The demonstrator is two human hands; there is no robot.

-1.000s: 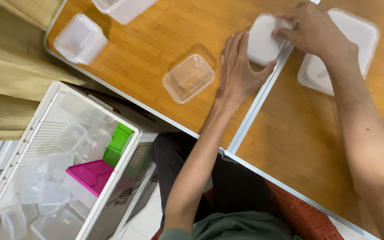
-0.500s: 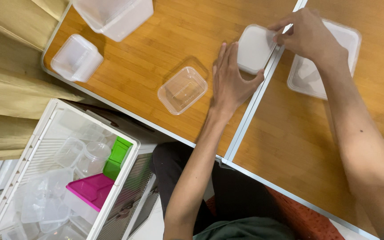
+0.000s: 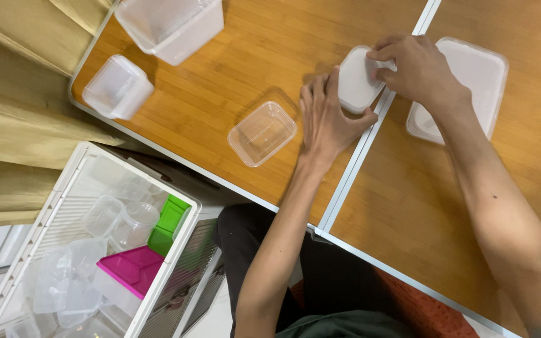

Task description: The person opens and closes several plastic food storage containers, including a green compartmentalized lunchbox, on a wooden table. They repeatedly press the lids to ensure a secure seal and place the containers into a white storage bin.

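On the wooden surface, near the metal seam where 2 panels meet, sits a small white lidded container, rounded-square, lid on top. Both hands are on it. Left hand lies flat on the wood w/ fingers spread, fingertips and thumb bracing the container's near-left edge. Right hand comes from the far side, fingers curled over the lid's upper-right corner, thumb at the rim; appears to be pressing or pinching the lid edge, exact contact partly hidden by the knuckles.

Handling, by judgement: thin moulded plastic, light, prob. empty, walls flex under a squeeze, smooth and a bit slippery on the wood. Best hold is at opposite rim edges or corners, where lid and base stiffen each other; pressing mid-lid would just bow it.

Adjacent items: 1 clear open tub just left of the left hand, not touching it. Larger flat lidded container lies behind the right wrist, across the seam. Small lidded box near the surface's left corner; tall clear bin at the top edge. White crate below the surface holds assorted clear tubs plus a pink lid and a green piece.
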